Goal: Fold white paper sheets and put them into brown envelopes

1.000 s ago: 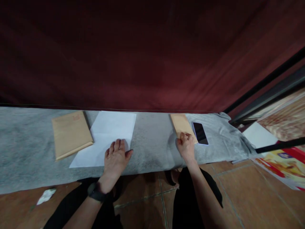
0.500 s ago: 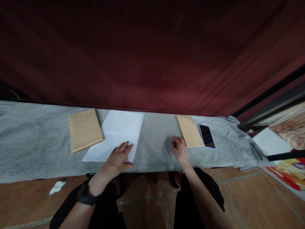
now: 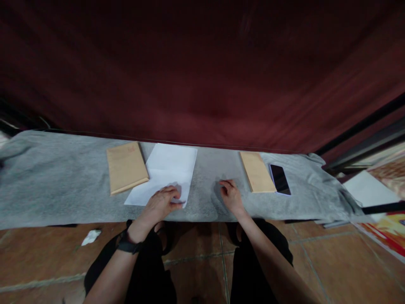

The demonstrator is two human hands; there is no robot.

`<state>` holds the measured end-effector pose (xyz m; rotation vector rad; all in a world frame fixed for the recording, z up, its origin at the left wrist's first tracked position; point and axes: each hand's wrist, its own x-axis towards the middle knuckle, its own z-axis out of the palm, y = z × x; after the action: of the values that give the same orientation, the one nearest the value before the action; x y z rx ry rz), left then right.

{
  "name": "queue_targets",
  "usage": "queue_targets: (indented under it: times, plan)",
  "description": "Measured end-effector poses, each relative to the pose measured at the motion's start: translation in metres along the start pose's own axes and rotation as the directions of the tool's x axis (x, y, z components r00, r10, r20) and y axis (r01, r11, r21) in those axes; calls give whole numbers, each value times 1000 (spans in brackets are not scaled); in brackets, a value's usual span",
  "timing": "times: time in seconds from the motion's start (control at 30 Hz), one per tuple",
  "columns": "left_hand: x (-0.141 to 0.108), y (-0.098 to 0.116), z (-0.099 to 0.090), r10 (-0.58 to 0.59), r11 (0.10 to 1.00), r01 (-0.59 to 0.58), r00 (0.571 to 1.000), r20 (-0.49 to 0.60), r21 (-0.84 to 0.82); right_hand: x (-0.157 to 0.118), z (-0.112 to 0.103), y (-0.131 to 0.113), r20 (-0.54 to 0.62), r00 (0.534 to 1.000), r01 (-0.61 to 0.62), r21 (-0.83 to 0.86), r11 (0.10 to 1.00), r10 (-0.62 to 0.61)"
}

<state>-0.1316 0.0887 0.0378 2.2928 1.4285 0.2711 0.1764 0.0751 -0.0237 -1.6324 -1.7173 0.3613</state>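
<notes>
Your left hand (image 3: 164, 198) rests over the lower right part of a white, creased sheet of paper (image 3: 171, 162). Its fingers are bent, and the thumb stands apart from them near the sheet's lower right corner; white paper shows in the gap between. The sheet thus lies beneath your fingers and extends away from them, up and to the left. Whether the fingertips press on it cannot be told.

Your right hand (image 3: 230, 195) is loosely curled above the soft grey cloth (image 3: 63, 181) that covers the long surface, and it casts a shadow there. Its fingers are drawn in together; whether thumb and fingertip meet cannot be told.

A narrow, flat packet of tan paper (image 3: 257, 172) lies to the right of this hand, near but apart from its fingers. Just beside the packet, on the far side from your hand, lies a dark-screened smartphone in a pale purple case (image 3: 280, 180). A broader tan paper envelope (image 3: 127, 167) lies at the left, its right corner over the sheet's left edge, well apart from your left fingers.
</notes>
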Motion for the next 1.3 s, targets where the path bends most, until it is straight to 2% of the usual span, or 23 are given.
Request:
queue_targets:
  times: [0.1, 0.27, 0.4, 0.57, 0.77, 0.87, 0.93, 1.03, 1.1, 1.17, 1.23, 1.3]
  plan:
    - [0, -4, 0, 24, 996, -25, 1000, -7, -84, 0, 1, -1, 0, 1000, -3, 2, 1000, 3]
    - [0, -6, 1, -97, 960, 58, 987, -130, -276, 0, 2, -8, 33, 999, -31, 8, 999, 31]
    - [2, 2, 4, -143, 888, 32, 967, -210, -458, 1, 4, -18, 93, 995, -43, 49, 998, 39]
    - [8, 11, 5, -166, 793, 44, 975, -145, -608, 2, 7, -28, 153, 988, -39, 92, 995, 25]
    - [5, 3, -17, -203, 609, 127, 979, 1, -783, 2, 13, -36, 213, 975, -91, 157, 983, 57]
    - [2, -3, -27, -210, 529, 137, 977, 28, -837, 0, 16, -39, 242, 969, -116, 236, 965, 57]
    - [2, -3, -28, -232, 494, 122, 973, 5, -861, -1, 17, -40, 248, 966, -149, 313, 938, 71]
    - [7, 9, -22, -279, 523, 55, 954, -110, -850, 0, 18, -43, 287, 939, -311, 465, 829, 191]
    - [13, 27, -11, -236, 595, -2, 956, -177, -804, 2, 15, -45, 336, 893, -446, 587, 676, 298]
    - [18, 51, 4, -93, 697, -68, 978, -185, -714, 5, 7, -46, 418, 836, -546, 700, 461, 356]
    - [21, 78, 20, 106, 821, -186, 979, -175, -540, 7, -4, -46, 498, 792, -596, 755, 272, 353]
    - [22, 103, 32, 280, 887, -317, 948, -154, -336, 8, -16, -42, 540, 767, -620, 763, 184, 347]
